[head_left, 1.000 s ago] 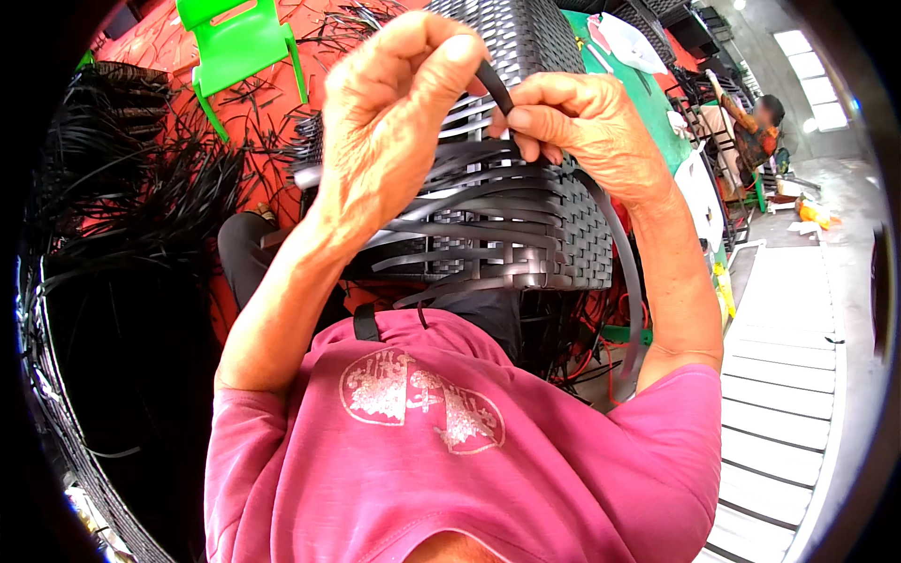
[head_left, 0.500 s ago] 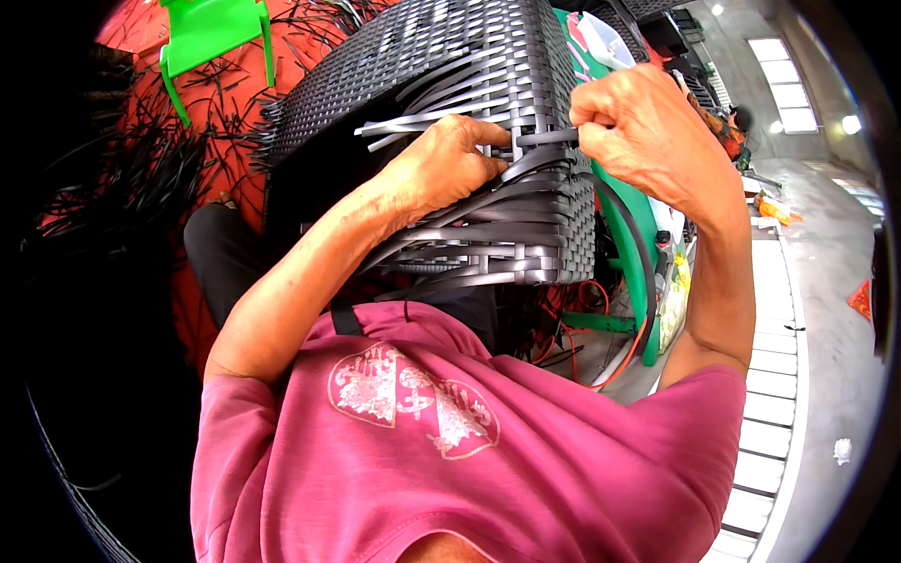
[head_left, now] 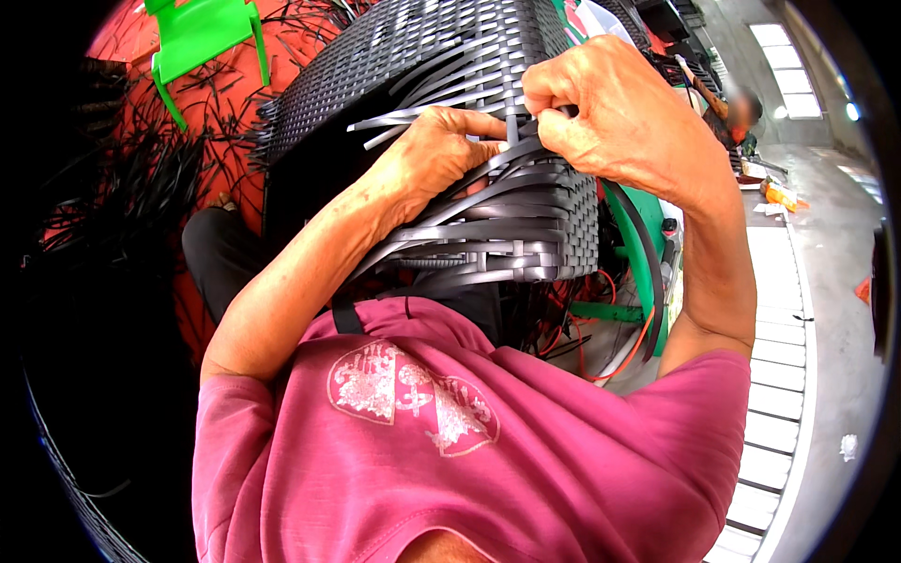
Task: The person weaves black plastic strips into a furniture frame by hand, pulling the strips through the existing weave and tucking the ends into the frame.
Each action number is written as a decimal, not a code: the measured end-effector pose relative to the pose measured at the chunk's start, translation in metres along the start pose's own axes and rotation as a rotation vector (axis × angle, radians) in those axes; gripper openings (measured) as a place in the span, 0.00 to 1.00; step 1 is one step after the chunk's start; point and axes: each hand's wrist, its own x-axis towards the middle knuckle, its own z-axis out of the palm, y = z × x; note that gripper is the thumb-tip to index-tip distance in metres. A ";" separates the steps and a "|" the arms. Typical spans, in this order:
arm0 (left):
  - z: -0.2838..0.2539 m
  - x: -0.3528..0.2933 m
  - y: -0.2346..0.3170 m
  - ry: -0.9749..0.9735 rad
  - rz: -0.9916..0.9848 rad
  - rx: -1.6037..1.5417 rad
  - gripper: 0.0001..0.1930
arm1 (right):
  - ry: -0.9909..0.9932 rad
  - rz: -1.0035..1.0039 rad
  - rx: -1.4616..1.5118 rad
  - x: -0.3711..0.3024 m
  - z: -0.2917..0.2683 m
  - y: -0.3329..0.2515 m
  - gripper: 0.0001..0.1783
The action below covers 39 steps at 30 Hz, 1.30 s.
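Note:
A dark grey woven piece of flat plastic rattan strips (head_left: 554, 225) stands before me, its edge toward my hands. Loose strip ends fan out from the edge to the left. My left hand (head_left: 441, 155) rests at the weave, thumb and index finger closing around a short upright grey strip (head_left: 512, 129). Close beside it on the right, my right hand (head_left: 615, 113) is curled into a fist around a flat rattan strip, most of which the fingers hide. A long dark strip (head_left: 643, 244) hangs in a curve below the right hand.
A green plastic chair (head_left: 208, 42) stands on the red floor (head_left: 296, 47) at the far left, among scattered strip offcuts. A green stand (head_left: 638, 220) is behind the weave, with an orange cord (head_left: 643, 338) near it. Another person (head_left: 737, 117) is at the far right.
My right hand has moved left and slightly up, closer to my left hand and over the weave's edge. The left hand stays near the same spot, its fingertips now at an upright strip.

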 end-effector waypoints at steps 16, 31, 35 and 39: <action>-0.165 -0.038 -0.064 0.698 0.138 0.233 0.07 | 0.316 0.325 0.835 -0.055 0.081 0.060 0.06; -0.015 -0.025 0.080 0.110 0.532 1.172 0.10 | 0.396 0.053 1.107 -0.051 0.064 0.096 0.05; -0.021 -0.014 0.094 -0.047 0.274 1.115 0.07 | 0.555 0.118 1.082 -0.057 0.044 0.096 0.06; -0.014 -0.013 0.120 -0.040 0.090 1.024 0.09 | 0.538 -0.054 0.751 -0.047 0.035 0.079 0.09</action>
